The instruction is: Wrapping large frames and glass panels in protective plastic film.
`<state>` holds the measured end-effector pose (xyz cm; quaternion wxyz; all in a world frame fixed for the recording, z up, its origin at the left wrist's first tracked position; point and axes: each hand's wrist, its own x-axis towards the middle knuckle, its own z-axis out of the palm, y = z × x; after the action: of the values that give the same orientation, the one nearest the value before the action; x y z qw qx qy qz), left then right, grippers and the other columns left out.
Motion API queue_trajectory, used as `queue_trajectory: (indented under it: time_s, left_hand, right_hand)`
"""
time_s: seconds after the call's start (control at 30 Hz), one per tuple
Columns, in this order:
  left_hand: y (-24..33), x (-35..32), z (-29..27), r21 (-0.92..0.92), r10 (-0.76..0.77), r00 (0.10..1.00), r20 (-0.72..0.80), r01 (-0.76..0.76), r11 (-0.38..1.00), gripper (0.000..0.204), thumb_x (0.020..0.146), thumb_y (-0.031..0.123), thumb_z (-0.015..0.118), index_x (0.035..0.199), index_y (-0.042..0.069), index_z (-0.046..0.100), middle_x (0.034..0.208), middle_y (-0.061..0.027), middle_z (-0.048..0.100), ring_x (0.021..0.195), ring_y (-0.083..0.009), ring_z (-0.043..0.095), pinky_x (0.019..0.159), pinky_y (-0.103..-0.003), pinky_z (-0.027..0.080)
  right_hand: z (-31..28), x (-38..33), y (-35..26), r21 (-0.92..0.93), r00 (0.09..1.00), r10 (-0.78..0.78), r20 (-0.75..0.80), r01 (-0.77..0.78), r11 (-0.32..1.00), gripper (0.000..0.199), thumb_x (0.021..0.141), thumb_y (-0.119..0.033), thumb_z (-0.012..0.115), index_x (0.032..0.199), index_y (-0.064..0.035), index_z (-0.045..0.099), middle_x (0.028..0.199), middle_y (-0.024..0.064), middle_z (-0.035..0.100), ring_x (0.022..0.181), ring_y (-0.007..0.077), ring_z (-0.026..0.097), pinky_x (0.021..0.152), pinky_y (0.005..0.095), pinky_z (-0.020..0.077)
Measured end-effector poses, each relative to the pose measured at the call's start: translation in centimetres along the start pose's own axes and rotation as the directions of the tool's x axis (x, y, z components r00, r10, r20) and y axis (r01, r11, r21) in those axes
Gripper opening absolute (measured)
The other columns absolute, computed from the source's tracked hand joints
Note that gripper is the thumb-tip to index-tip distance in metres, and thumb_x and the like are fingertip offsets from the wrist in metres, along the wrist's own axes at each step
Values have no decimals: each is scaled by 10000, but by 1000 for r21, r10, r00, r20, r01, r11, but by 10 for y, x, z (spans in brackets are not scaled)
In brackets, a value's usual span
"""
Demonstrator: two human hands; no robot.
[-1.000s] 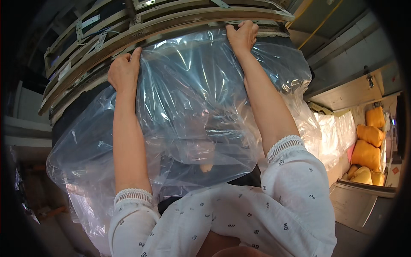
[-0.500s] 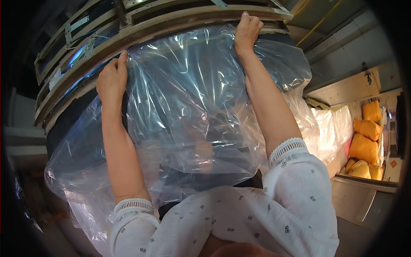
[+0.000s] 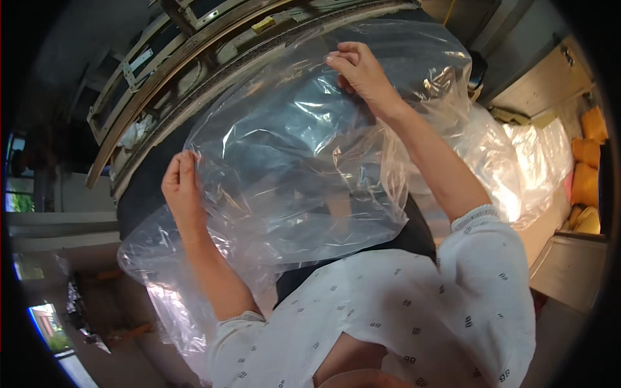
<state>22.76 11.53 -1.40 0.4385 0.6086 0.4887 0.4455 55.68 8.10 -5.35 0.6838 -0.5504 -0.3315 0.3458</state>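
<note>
A wide sheet of clear, wrinkled plastic film (image 3: 284, 194) spreads in front of me and hangs down on the left. My left hand (image 3: 184, 184) pinches its edge at the left, thumb against fingers. Farther to the right, my right hand (image 3: 359, 74) is curled over the film near its far side, thumb and fingertips drawn together on it. Beyond both hands runs a long strip (image 3: 239, 77) at the front of a machine, with a raised bar (image 3: 174, 71) behind it. The film's far edge lies close to this strip.
To the right lies a heap of shiny plastic (image 3: 540, 161), with orange bundles (image 3: 585, 184) beyond it. A wooden board (image 3: 537, 77) stands at the far right. A small yellow piece (image 3: 263, 25) sits among the machine's bars.
Both hands have drawn back toward me from the bar, bringing the film's edge along. The right hand's fingers have turned inward. The whole view has shifted, and a gap now shows between bar and strip.
</note>
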Motion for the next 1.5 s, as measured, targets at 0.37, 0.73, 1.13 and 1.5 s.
queue_trajectory:
  time_s: [0.37, 0.73, 1.13, 1.5]
  left_hand:
    - [-2, -18, -28, 316, -133, 983, 127, 87, 945, 122, 855, 137, 557, 875, 28, 610, 768, 5, 566, 722, -54, 524, 614, -181, 397]
    - [116, 18, 156, 238, 611, 528, 590, -837, 493, 191, 722, 44, 649, 911, 31, 629, 850, -96, 581, 784, -221, 575, 669, -278, 435]
    - [76, 36, 203, -139, 607, 532, 590, -674, 726, 195, 704, 6, 675, 892, 60, 673, 841, -33, 594, 786, -119, 571, 699, -218, 448]
    - [22, 26, 213, -588, 524, 782, 338, -260, 766, 77, 872, 46, 515, 947, 32, 504, 896, -26, 559, 797, -95, 519, 717, -213, 429]
  right_hand:
    - [-13, -48, -44, -401, 891, -436, 129, 449, 798, 148, 726, -186, 643, 777, -52, 604, 639, 37, 562, 573, 150, 518, 554, 270, 415]
    - [-28, -63, -58, -460, 906, -404, 127, 415, 785, 198, 725, -162, 627, 890, -62, 584, 664, 53, 588, 601, 215, 568, 558, 313, 433]
    - [-52, -66, -57, -107, 965, -147, 217, 173, 979, 293, 760, -140, 607, 1020, -10, 572, 635, -14, 521, 553, 60, 455, 525, 205, 378]
    - [-93, -13, -89, -653, 615, -620, 487, 728, 209, 260, 812, -236, 559, 1030, -93, 553, 774, 42, 581, 684, 169, 548, 614, 275, 418]
